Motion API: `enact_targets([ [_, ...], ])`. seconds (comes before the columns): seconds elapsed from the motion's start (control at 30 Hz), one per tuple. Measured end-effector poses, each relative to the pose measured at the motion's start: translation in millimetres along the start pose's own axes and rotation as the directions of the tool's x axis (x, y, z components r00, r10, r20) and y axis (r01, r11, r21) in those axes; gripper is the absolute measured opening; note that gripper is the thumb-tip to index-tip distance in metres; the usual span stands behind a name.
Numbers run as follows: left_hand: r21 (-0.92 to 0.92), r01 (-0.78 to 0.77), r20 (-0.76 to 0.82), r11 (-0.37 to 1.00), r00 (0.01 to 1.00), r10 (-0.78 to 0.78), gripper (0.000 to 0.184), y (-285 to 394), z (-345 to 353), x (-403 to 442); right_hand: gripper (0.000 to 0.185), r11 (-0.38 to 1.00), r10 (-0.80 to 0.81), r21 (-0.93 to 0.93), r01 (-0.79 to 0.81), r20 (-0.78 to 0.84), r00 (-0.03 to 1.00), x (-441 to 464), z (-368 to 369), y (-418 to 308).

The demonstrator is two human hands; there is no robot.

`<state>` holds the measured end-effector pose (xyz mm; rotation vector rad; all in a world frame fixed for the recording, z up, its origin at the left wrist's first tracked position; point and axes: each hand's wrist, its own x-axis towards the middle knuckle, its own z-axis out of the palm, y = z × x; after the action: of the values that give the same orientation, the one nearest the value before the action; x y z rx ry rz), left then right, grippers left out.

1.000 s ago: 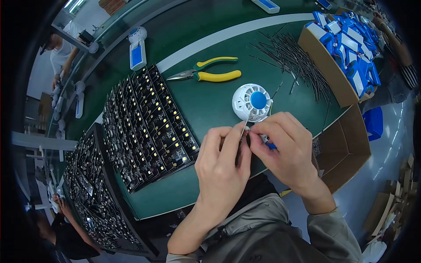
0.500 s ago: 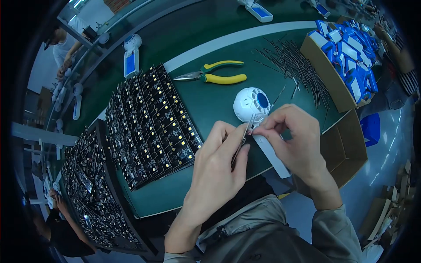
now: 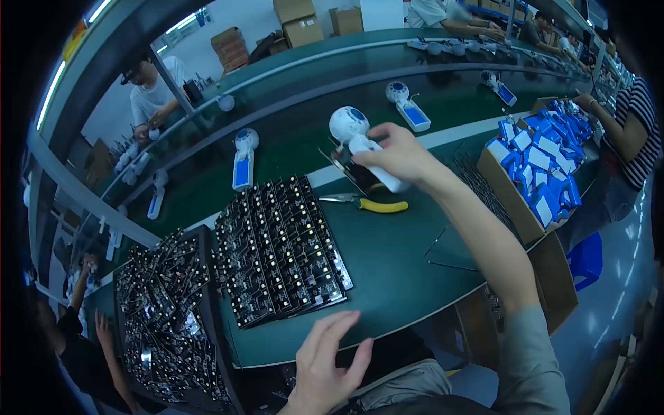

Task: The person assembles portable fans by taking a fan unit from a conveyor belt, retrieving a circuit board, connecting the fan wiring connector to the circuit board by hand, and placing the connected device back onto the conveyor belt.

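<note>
My right hand (image 3: pixel 398 153) is closed round a white handheld device (image 3: pixel 349 124) with a ball-shaped head and a blue disc, raised above the far side of the bench. A dark circuit board (image 3: pixel 346 166) hangs beside its neck; how it is attached is not clear. Just below lie the yellow-handled needle-nose pliers (image 3: pixel 384 207), partly covered by the device. Near the bench's front edge, my left hand (image 3: pixel 328 363) is empty with its fingers apart. Beyond its fingertips stands a block of upright circuit boards (image 3: pixel 277 249).
A black tray (image 3: pixel 216 304) of loose boards stands at left. At right are thin black strips (image 3: pixel 484 190) and a cardboard box (image 3: pixel 508 187) of blue-and-white packs (image 3: pixel 539 155). More devices (image 3: pixel 408 107) lie on the green belt (image 3: pixel 297 142) behind. Other people work around.
My right hand has carried the white device up and away toward the belt. My left hand has let go of what it pinched and drawn back, fingers spread. The view has tilted up.
</note>
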<state>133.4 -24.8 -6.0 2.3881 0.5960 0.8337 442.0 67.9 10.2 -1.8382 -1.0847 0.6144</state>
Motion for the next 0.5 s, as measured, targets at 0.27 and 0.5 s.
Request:
enact_targets([
  [0.27, 0.089, -0.022, 0.027, 0.996, 0.999, 0.019, 0.039, 18.9, -38.7, 0.9, 0.066, 0.691, -0.108, -0.586, -0.423, -0.662, 0.741, 153.5, 11.2, 78.1],
  [0.5, -0.14, 0.136, 0.08, 0.981, 0.989, -0.126, 0.034, 14.5, -23.5, -21.2, 0.052, 0.836, -0.222, -0.548, -0.034, -0.395, 0.892, 76.5, -19.3, 76.4],
])
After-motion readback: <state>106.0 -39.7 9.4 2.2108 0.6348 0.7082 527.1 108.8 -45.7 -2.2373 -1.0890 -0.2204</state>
